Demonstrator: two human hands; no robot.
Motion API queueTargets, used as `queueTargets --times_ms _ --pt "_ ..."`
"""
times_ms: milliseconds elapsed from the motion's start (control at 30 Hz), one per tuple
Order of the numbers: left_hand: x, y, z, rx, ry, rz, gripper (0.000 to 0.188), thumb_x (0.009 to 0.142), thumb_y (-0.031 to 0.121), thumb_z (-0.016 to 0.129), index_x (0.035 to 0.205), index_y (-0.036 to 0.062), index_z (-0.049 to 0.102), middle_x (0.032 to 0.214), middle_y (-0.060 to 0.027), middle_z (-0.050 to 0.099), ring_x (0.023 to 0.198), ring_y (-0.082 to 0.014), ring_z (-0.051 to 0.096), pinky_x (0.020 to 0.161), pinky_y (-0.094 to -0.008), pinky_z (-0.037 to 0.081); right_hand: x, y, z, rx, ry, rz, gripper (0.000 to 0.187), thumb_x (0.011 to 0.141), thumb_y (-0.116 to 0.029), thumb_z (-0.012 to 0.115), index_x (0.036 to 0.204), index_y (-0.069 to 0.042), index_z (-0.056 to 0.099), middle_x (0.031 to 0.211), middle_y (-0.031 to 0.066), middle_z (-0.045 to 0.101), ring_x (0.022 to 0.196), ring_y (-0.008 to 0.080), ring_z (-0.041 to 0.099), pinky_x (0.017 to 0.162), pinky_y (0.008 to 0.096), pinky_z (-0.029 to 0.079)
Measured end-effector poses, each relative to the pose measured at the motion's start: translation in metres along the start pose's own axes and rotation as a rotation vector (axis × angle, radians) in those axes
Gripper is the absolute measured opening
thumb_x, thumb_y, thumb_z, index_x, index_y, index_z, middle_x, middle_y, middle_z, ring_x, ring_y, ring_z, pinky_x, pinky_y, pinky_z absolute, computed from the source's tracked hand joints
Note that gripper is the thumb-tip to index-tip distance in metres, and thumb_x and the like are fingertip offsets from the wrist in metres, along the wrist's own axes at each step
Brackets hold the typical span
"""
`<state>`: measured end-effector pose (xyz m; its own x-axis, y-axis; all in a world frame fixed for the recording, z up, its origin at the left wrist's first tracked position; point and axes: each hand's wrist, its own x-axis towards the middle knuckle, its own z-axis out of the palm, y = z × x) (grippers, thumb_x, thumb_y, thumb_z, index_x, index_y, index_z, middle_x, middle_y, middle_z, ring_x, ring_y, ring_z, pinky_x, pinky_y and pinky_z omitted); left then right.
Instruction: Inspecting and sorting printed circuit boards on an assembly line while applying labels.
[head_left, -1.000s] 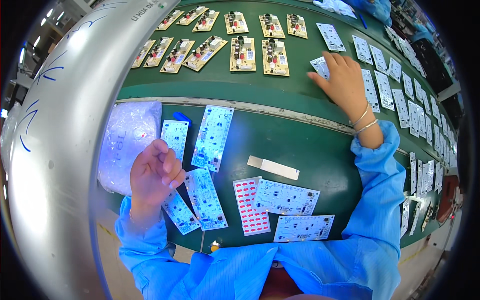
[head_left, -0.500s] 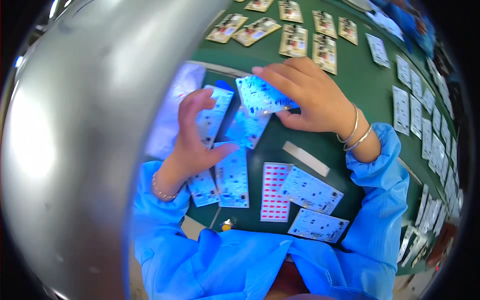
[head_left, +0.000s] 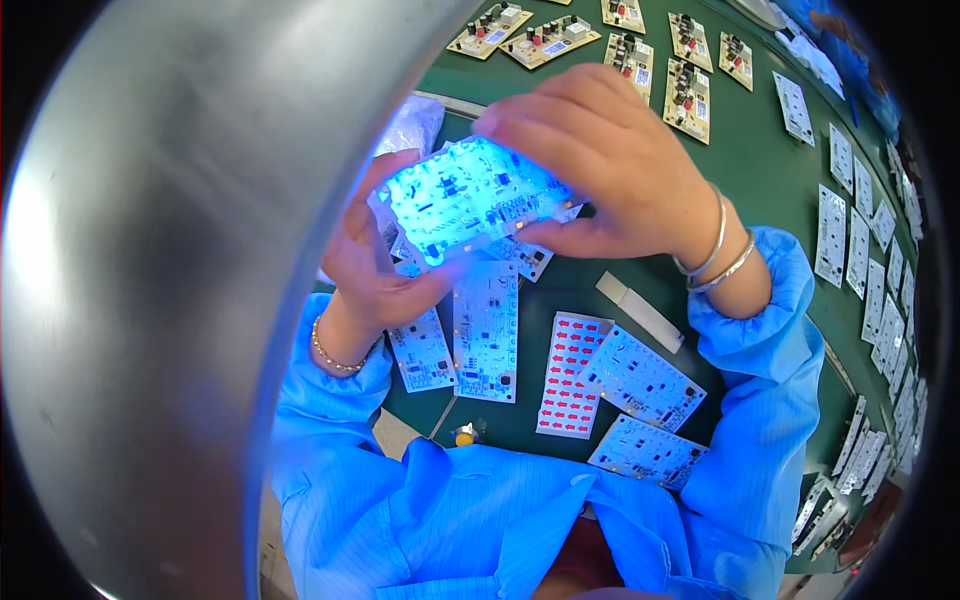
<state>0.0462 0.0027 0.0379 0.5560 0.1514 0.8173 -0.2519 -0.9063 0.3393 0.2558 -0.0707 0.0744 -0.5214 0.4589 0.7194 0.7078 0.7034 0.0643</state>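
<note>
A white circuit board [head_left: 465, 195], lit bright blue, is held up tilted over the bench between both hands. My right hand [head_left: 610, 160] grips its right end, fingers over the top edge and thumb below. My left hand [head_left: 375, 250] has its fingers and thumb closed about the board's left end. Beneath the raised board lie more white boards, including one upright board [head_left: 486, 335] and a slanted board [head_left: 423, 350]. A sheet of red arrow stickers [head_left: 570, 385] lies to the right, its edge under another board [head_left: 645, 378].
A big silvery curved housing [head_left: 150, 250] fills the left side. Tan boards with tall parts [head_left: 690, 100] stand in rows at the back. Many white boards [head_left: 832, 235] line the right. A pale strip [head_left: 645, 312] and a yellow knob [head_left: 466, 435] lie nearby. Another person's blue sleeve [head_left: 870, 85] shows far right.
The circuit board has moved left and nearer in my right hand. My left hand, spread and apart from it before, has closed on its left end. The whole view has shifted slightly.
</note>
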Motion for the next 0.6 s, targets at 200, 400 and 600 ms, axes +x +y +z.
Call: queueTargets --times_ms 200,400,600 --pt "0.003 0.002 -0.005 0.096 -0.028 0.037 0.088 0.06 0.007 0.066 0.125 0.0086 0.007 0.111 -0.026 0.038 0.095 -0.0291 0.046 0.079 -0.0382 0.04 -0.012 0.013 -0.004 0.017 0.065 0.026 0.068 0.058 -0.034 0.068 0.113 -0.003 0.041 0.104 0.0124 0.05 0.087 0.0293 0.046 0.075 0.0384 0.036" --pt "0.003 0.004 -0.01 0.132 -0.08 0.022 0.086 0.061 0.013 0.067 0.124 0.0072 0.009 0.111 -0.0254 0.039 0.096 -0.0298 0.046 0.081 -0.0386 0.039 -0.015 0.016 0.001 0.043 0.107 0.038 0.073 0.058 -0.039 0.068 0.114 -0.004 0.039 0.106 0.0131 0.049 0.088 0.0292 0.047 0.078 0.0386 0.034" --pt "0.004 0.004 -0.012 0.126 -0.105 0.028 0.085 0.061 0.015 0.067 0.123 0.0082 0.01 0.112 -0.0255 0.038 0.099 -0.0299 0.044 0.084 -0.039 0.037 -0.017 0.018 0.002 0.079 0.205 0.067 0.069 0.055 -0.033 0.07 0.112 -0.007 0.042 0.1 0.0084 0.052 0.088 0.0261 0.049 0.076 0.0354 0.035"
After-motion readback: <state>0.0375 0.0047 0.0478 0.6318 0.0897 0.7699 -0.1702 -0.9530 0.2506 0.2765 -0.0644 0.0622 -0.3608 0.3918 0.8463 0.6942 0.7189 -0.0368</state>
